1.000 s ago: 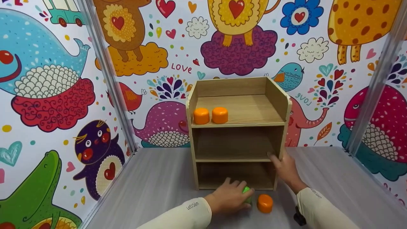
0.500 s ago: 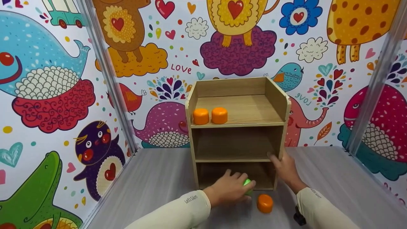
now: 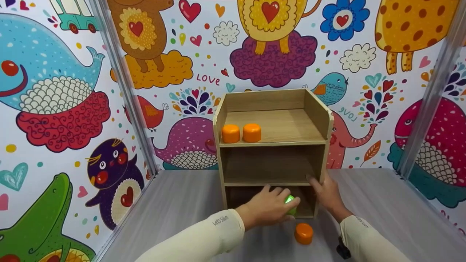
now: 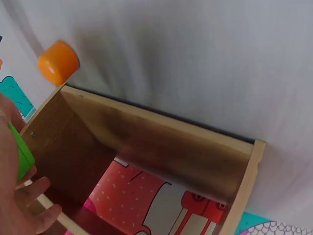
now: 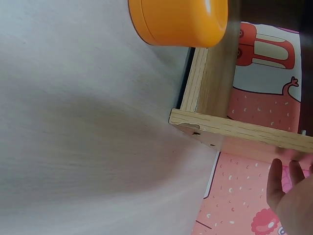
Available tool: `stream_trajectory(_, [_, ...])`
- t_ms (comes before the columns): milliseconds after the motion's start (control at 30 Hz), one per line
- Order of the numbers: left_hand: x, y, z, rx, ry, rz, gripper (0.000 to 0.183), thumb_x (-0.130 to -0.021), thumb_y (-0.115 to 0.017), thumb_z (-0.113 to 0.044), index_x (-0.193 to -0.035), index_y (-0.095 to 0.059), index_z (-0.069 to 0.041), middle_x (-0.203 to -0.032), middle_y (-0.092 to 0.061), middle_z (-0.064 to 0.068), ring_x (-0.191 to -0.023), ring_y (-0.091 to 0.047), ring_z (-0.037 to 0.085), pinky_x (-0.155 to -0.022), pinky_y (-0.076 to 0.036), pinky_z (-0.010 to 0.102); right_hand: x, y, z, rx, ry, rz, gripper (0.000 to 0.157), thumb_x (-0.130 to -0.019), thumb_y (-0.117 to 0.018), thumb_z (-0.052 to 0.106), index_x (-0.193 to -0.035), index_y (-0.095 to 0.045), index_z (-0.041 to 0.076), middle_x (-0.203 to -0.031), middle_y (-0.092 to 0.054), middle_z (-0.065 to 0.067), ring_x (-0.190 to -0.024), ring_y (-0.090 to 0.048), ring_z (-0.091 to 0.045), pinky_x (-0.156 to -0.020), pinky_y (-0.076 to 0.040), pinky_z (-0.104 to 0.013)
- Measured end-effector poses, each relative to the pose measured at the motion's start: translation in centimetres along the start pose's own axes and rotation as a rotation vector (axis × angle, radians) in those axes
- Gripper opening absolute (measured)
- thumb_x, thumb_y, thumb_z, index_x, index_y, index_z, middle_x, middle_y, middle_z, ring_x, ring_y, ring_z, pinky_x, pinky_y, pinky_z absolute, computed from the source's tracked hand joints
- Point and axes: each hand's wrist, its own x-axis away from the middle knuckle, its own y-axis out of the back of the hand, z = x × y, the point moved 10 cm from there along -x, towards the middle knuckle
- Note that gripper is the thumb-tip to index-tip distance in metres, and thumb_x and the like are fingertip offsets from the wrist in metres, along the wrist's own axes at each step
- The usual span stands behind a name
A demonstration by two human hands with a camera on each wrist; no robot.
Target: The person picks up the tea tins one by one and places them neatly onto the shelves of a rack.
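- Moving the green block seems the step in hand; doing it well likely means lifting it clear of the wooden shelf unit while bracing that unit.
- The left hand clasps the block, thumb and fingers wrapped around it, by the lowest compartment (whether partly inside, I cannot tell).
- The right hand grips the unit's right side panel, thumb in front, fingers along the outside.
- One orange cylinder sits on the table; two more stand on the top tier.
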Motion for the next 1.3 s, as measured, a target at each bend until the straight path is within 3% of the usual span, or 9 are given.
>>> stream_trajectory(233, [0.0, 1.4, 0.8, -0.003, -0.009, -0.003, 0.054, -0.104, -0.036, -0.062, -0.149, -0.037, -0.032, -0.13, -0.054, 0.001, -0.118, -0.063, 0.019, -0.097, -0.055, 0.048, 0.0, -0.2, -0.1, -0.032, 0.001, 0.022, 0.066, -0.101, -0.061, 0.043, -0.156, -0.033, 0.018, -0.141, -0.06, -0.018, -0.123, -0.062, -0.038, -0.108, -0.044, -0.061])
stream_trajectory(700, [-1.2, 6.0, 3.1, -0.064, 0.045, -0.125, 0.053, -0.104, -0.039, -0.063, -0.145, -0.042, -0.03, -0.124, -0.057, 0.0, -0.109, -0.06, 0.018, -0.09, -0.054, 0.041, 0.1, -0.3, -0.1, -0.023, -0.045, 0.04, 0.067, -0.101, -0.058, 0.05, -0.155, -0.033, 0.018, -0.145, -0.057, -0.017, -0.124, -0.062, -0.039, -0.105, -0.047, -0.06])
stream_trajectory(1133, [-2.1, 8.8, 5.2, -0.102, 0.062, -0.143, 0.054, -0.103, -0.04, -0.064, -0.146, -0.041, -0.031, -0.125, -0.056, 0.0, -0.11, -0.056, 0.018, -0.088, -0.052, 0.039, 0.2, -0.2, -0.2, 0.007, -0.049, 0.029, 0.06, -0.103, -0.055, 0.034, -0.156, -0.033, 0.016, -0.14, -0.059, -0.021, -0.117, -0.064, -0.038, -0.099, -0.052, -0.058])
stream_trajectory(1300, [-2.0, 10.1, 6.1, -0.13, 0.077, -0.167, 0.054, -0.103, -0.041, -0.063, -0.146, -0.041, -0.03, -0.125, -0.056, 0.002, -0.113, -0.057, 0.02, -0.09, -0.053, 0.041, 0.2, -0.3, -0.1, -0.011, -0.034, 0.04, 0.065, -0.104, -0.055, 0.042, -0.158, -0.03, 0.017, -0.144, -0.057, -0.02, -0.122, -0.062, -0.038, -0.103, -0.049, -0.06])
